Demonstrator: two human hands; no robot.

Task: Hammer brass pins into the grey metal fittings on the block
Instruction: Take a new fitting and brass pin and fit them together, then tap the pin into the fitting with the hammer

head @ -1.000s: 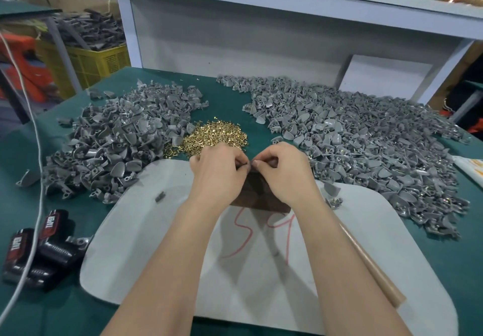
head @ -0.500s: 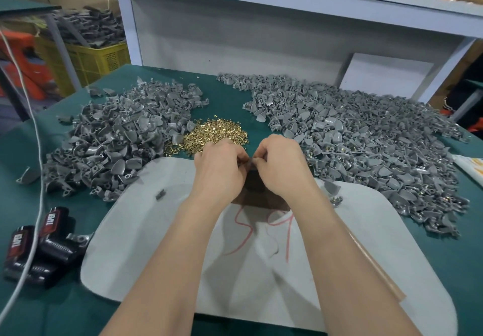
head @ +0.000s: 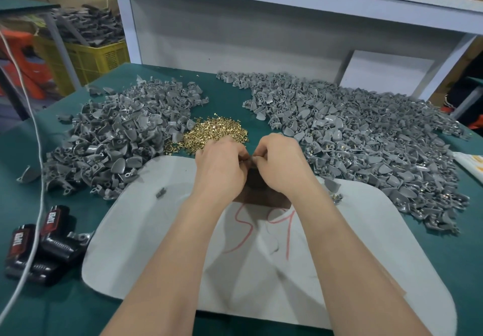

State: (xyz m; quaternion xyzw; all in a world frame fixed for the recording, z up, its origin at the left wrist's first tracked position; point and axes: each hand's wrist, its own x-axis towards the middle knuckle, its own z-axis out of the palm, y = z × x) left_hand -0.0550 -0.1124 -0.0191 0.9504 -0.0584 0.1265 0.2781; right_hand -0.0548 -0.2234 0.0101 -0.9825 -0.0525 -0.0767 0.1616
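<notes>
Green-covered bench carries heaped grey fittings, a pale mat, a brown block on the mat, and a pile of brass pins just beyond it. Left hand and right hand meet over the block's far edge, fingertips pinching one small fitting; any pin there is hidden. Risks: a pin seated crooked would likely bend when struck; a fitting set off-centre may tip off the block.

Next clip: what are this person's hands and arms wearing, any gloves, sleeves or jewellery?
Nothing worn shows. The left hand and right hand are bare, without gloves, rings or tape. Both forearms are bare down to the frame's edge: no sleeves, watch or wristband in view.
</notes>
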